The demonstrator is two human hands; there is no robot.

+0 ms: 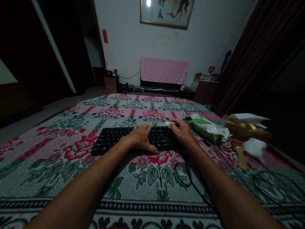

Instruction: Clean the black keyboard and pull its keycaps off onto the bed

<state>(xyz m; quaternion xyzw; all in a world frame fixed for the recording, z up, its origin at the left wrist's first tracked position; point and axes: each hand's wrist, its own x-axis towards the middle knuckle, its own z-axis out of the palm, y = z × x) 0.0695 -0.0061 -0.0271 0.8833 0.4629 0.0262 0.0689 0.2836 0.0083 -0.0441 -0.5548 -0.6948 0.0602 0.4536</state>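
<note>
A black keyboard (109, 140) lies flat on the flowered bedspread in front of me. My left hand (140, 136) rests across its middle, palm down, fingers apart, with the thumb reaching past the near edge. Over the right end, my right hand (182, 130) is closed in a pinch on a thin white piece (169, 123). Whether that piece is a swab or a bit of tissue, I cannot tell. The white piece is at the keyboard's far edge. A black cable (183, 183) loops on the bedspread below my right wrist.
To the right lie a green and white tissue pack (207, 128), a flat brush with a wooden handle (241, 156), a crumpled white wad (255, 148) and a gold-coloured packet (246, 127). Beyond the bed, a pink cloth (164, 70) hangs over a dark screen.
</note>
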